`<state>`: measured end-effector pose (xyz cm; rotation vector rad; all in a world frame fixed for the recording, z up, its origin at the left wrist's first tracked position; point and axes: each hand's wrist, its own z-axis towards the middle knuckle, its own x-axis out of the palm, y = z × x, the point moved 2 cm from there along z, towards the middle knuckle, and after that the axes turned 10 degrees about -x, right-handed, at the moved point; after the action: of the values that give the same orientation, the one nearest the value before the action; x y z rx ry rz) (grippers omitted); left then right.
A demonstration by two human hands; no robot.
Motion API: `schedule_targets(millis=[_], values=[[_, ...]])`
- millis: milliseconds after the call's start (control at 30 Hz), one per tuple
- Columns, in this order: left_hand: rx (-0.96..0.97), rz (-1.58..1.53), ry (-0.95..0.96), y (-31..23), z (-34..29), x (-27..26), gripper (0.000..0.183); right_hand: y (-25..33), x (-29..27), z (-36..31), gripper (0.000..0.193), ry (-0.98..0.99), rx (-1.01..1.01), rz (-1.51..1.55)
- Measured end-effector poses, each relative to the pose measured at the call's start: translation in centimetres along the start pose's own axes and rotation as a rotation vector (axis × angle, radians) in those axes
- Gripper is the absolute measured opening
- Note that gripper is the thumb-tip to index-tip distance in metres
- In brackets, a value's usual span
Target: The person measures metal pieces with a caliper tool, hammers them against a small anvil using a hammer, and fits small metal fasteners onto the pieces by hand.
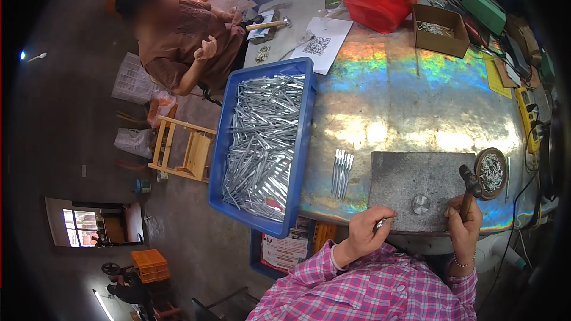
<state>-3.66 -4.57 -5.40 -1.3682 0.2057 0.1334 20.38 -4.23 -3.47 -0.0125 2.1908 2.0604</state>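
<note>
I see the right hand wrapped round the hammer; the left hand pinches a small metal piece. Just beyond the right hand: bowl of parts. Risk, I judge: a wide swing could clip it, scattering parts.

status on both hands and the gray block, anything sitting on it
Left hand: closed on small metal piece. Right hand: gripping hammer. Gray block: round metal disc on top.
</note>
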Motion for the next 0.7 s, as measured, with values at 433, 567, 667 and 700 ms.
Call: schedule_targets(millis=[433,567,667,700], values=[[-0.009,-0.027,-0.003,0.07,0.06,-0.22,0.012,0.03,0.14,0.04,0.009,-0.001,-0.019,0.01],[-0.01,-0.05,0.005,-0.11,0.14,-0.08,0.012,-0.37,0.09,-0.06,0.01,-0.016,-0.047,0.028],[0.007,-0.065,0.001,-0.06,0.09,-0.18,0.012,-0.44,0.11,-0.23,0.011,-0.03,-0.066,0.037],[0.005,-0.069,0.006,-0.03,0.07,-0.16,0.012,-0.39,0.02,-0.22,0.011,-0.024,-0.057,0.03]])
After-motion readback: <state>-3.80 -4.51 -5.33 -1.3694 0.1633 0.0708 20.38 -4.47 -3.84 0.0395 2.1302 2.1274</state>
